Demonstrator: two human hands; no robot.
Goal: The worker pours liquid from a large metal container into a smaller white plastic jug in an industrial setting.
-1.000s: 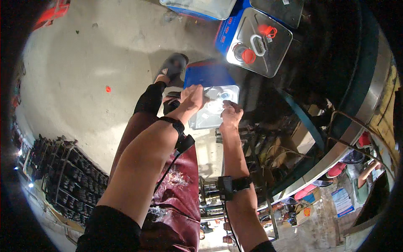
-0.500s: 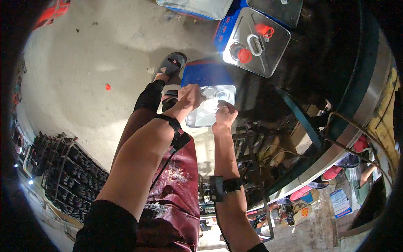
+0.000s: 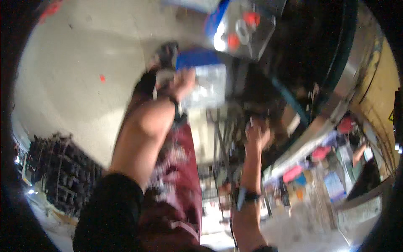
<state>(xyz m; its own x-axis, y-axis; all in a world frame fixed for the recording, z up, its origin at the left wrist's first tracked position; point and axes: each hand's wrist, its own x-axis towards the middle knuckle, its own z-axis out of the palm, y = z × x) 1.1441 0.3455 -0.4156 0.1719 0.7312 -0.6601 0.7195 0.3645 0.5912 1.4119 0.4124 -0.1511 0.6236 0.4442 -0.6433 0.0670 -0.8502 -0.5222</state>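
Motion smears most of the view. A square metal can [image 3: 210, 86] with a blue side stands in front of me, its silvery top facing up. My left hand [image 3: 184, 83] is at the left edge of that top. Its fingers are too smeared to show a grip, and whether it touches the can is unclear. My right hand [image 3: 257, 132] is away from the can, to its right and nearer to me, over a dark cluttered area. Its thumb seems to stand apart, but the other fingers blur together, so anything held is hidden.
Another metal can [image 3: 254, 40] with red caps [image 3: 233, 40] stands farther off to the right. A curved metal edge [image 3: 336, 101] runs down the right side. Dark racked items [image 3: 63, 172] are at lower left. A small red piece [image 3: 102, 78] lies on the floor.
My right hand has left the can's top and swung right and toward me. My left hand has shifted to the can's left edge. The whole view has moved and blurred.
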